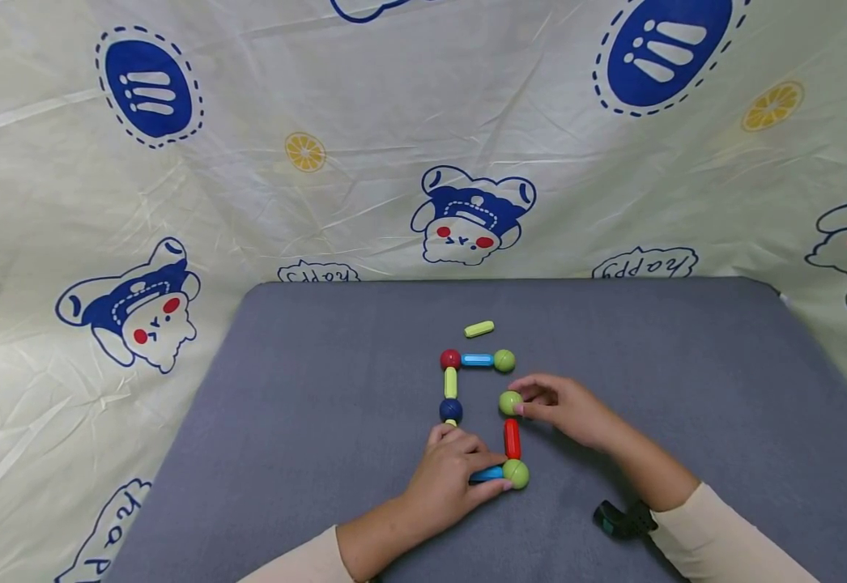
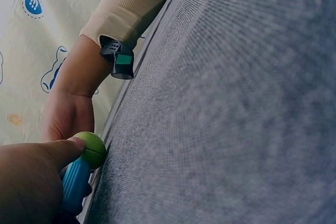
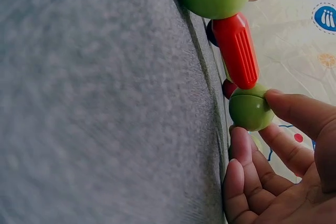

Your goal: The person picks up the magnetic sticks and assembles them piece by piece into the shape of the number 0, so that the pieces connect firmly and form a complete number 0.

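My right hand (image 1: 558, 409) pinches a green ball (image 3: 251, 109) between thumb and fingers. This ball sits at the far end of a red magnetic rod (image 1: 512, 438), whose near end meets another green ball (image 1: 516, 474). My left hand (image 1: 453, 474) holds a blue magnetic rod (image 2: 76, 186) beside that near ball, its thumb tip on the ball. Farther up, a dark blue ball (image 1: 451, 410), a yellow-green rod (image 1: 450, 383), a red ball (image 1: 450, 359), a light blue rod (image 1: 478, 359) and a green ball (image 1: 504, 360) form a connected line. The left hand covers the chain's lower left corner.
A loose yellow-green rod (image 1: 478, 329) lies beyond the chain on the grey cloth-covered table (image 1: 307, 389). Behind the table hangs a printed pale curtain (image 1: 365, 210). A black wrist camera (image 1: 623, 520) is worn at the right sleeve.
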`<action>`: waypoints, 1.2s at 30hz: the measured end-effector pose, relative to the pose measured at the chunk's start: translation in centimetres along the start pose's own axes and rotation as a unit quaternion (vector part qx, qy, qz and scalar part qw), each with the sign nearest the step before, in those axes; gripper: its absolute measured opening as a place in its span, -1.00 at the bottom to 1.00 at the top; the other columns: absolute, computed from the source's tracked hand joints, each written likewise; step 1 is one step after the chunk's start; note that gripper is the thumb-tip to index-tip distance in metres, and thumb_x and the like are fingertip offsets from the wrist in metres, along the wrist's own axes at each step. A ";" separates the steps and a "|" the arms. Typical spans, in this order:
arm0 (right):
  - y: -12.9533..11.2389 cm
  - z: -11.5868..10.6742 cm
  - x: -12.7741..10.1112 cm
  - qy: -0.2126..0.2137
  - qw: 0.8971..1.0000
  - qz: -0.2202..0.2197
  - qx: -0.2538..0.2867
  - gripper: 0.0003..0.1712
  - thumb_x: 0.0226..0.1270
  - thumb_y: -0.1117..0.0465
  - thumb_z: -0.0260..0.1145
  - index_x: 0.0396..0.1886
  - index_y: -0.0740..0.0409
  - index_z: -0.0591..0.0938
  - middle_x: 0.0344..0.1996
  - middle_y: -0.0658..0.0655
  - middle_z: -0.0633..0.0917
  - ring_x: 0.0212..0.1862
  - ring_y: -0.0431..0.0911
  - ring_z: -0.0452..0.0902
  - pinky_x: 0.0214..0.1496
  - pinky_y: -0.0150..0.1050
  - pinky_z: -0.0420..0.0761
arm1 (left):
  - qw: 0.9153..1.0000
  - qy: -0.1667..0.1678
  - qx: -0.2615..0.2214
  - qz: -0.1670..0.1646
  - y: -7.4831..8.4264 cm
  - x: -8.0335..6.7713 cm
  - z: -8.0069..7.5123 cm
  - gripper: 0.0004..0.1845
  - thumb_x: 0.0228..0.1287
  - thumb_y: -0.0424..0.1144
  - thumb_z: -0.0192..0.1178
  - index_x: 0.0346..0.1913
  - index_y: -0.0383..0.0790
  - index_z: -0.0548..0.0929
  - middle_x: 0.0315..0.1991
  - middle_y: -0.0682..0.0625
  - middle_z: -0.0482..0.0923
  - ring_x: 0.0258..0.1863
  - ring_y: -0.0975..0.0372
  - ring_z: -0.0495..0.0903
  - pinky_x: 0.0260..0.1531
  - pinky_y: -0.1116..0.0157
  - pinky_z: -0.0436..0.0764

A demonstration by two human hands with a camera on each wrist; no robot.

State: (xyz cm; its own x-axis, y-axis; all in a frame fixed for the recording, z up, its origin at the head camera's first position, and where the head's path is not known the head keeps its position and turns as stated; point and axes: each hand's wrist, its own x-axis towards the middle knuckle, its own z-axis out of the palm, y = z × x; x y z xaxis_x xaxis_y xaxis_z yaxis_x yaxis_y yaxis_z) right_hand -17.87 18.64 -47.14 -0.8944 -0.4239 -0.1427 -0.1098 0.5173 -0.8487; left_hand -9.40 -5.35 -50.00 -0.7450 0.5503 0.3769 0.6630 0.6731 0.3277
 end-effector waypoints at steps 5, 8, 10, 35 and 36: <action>0.0 0.2 -0.2 0.003 1.000 0.006 0.010 -0.57 0.43 0.06 0.35 0.19 0.14 0.62 -0.05 0.16 0.71 -0.14 -0.09 0.61 -0.17 -0.32 0.58 | 1.000 0.000 -0.003 -0.001 -0.1 0.0 0.1 -0.65 0.25 0.20 0.34 -0.04 0.11 0.82 -0.30 0.27 0.61 -0.24 0.43 0.48 0.18 0.23 0.35; 0.0 0.3 -0.3 0.006 1.000 0.006 0.015 -0.57 0.42 0.05 0.36 0.18 0.14 0.62 -0.06 0.16 0.71 -0.15 -0.09 0.61 -0.18 -0.33 0.57 | 1.000 -0.001 -0.002 -0.001 0.0 0.0 0.1 -0.65 0.25 0.20 0.33 -0.04 0.11 0.82 -0.29 0.27 0.61 -0.24 0.43 0.48 0.18 0.23 0.36; 0.1 0.4 -0.4 0.007 1.000 0.005 0.021 -0.56 0.42 0.05 0.37 0.18 0.14 0.62 -0.06 0.16 0.70 -0.15 -0.09 0.61 -0.19 -0.33 0.57 | 1.000 -0.002 -0.001 -0.001 0.0 0.0 0.1 -0.65 0.26 0.20 0.33 -0.04 0.11 0.82 -0.29 0.26 0.61 -0.24 0.43 0.48 0.18 0.22 0.36; 0.7 0.8 -0.5 0.009 0.999 -0.009 0.031 -0.56 0.41 0.06 0.37 0.19 0.14 0.62 -0.05 0.16 0.70 -0.13 -0.11 0.61 -0.16 -0.36 0.58 | 1.000 -0.006 -0.007 -0.006 -0.1 0.0 0.2 -0.64 0.25 0.19 0.33 -0.04 0.10 0.81 -0.27 0.26 0.62 -0.24 0.42 0.49 0.19 0.23 0.35; 0.8 0.8 -0.5 0.010 0.999 -0.008 0.033 -0.56 0.41 0.06 0.37 0.19 0.15 0.63 -0.05 0.16 0.70 -0.13 -0.11 0.60 -0.16 -0.36 0.58 | 1.000 -0.007 -0.007 -0.006 -0.1 0.0 0.2 -0.65 0.25 0.19 0.33 -0.04 0.10 0.81 -0.27 0.25 0.62 -0.23 0.42 0.49 0.19 0.23 0.35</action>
State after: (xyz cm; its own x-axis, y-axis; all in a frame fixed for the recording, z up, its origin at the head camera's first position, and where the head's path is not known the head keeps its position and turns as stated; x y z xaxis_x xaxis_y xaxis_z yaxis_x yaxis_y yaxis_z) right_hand -17.15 18.66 -48.12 -0.9014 -0.4162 -0.1190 -0.0961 0.4605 -0.8824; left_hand -9.50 -5.34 -50.19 -0.7544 0.5482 0.3610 0.6542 0.6731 0.3449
